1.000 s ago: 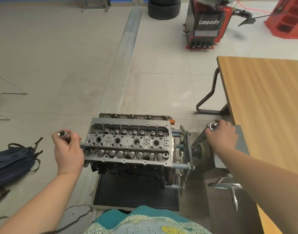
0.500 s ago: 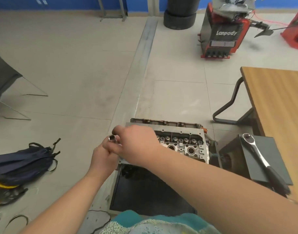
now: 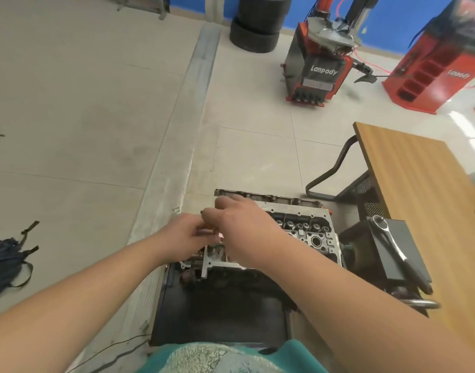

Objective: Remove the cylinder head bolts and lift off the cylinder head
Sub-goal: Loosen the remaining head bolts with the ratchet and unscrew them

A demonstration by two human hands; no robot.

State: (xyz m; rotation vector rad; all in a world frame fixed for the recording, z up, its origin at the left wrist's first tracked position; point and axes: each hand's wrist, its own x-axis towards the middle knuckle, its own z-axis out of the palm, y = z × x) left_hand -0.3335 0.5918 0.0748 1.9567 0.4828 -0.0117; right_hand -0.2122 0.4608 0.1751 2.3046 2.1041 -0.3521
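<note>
Under both hands' fingers, cylinder head left end.

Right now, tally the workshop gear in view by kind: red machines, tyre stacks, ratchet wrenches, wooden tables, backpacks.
Red machines: 2
Tyre stack: 1
Ratchet wrench: 1
Wooden table: 1
Backpack: 1
Total: 6

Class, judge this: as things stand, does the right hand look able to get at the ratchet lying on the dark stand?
Probably yes. The ratchet lies uncovered on the stand, to the right of the right hand, with nothing between them; but that hand is busy at the cylinder head.
</note>
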